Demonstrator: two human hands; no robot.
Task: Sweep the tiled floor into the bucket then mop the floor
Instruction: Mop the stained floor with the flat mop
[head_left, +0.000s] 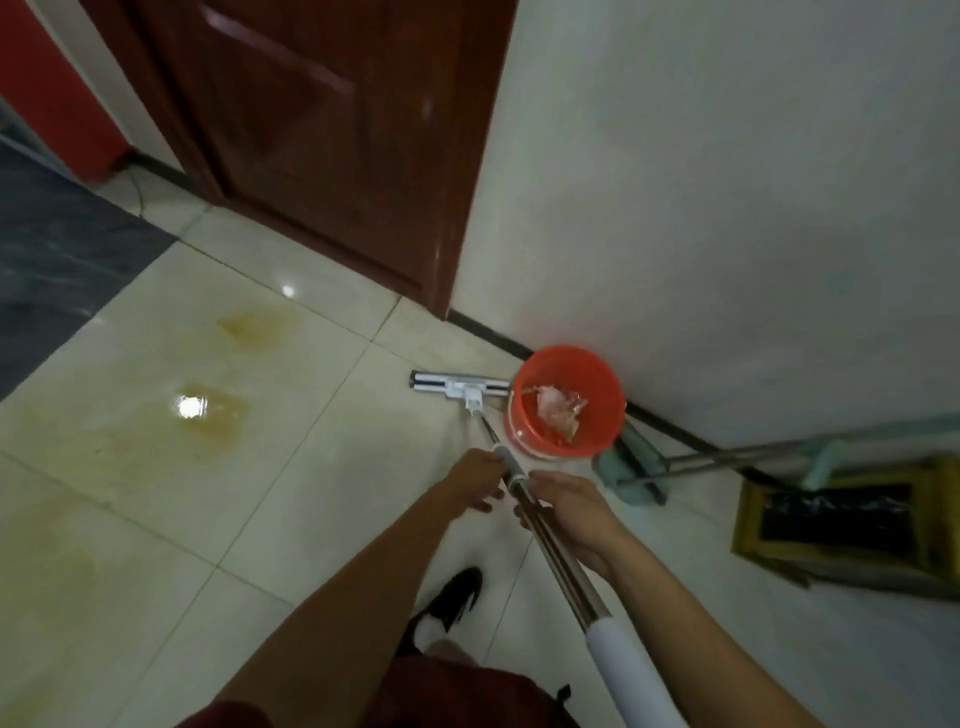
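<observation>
I hold a flat mop by its metal pole (563, 566), which has a white grip near my body. My left hand (480, 475) is closed on the pole's white collar, and my right hand (569, 514) wraps the pole just behind it. The white mop head (457, 385) lies flat on the cream tiled floor (322, 478), touching the left side of an orange bucket (569, 397). Crumpled rubbish lies inside the bucket. Yellowish stains (208, 421) mark the tiles to the left.
A dark wooden door (332, 135) and a white wall (727, 208) stand behind the bucket. A teal broom and dustpan (631, 473) lean by the wall to the right, beside a yellow-framed bin (841, 519). My black shoe (452, 597) is below the hands.
</observation>
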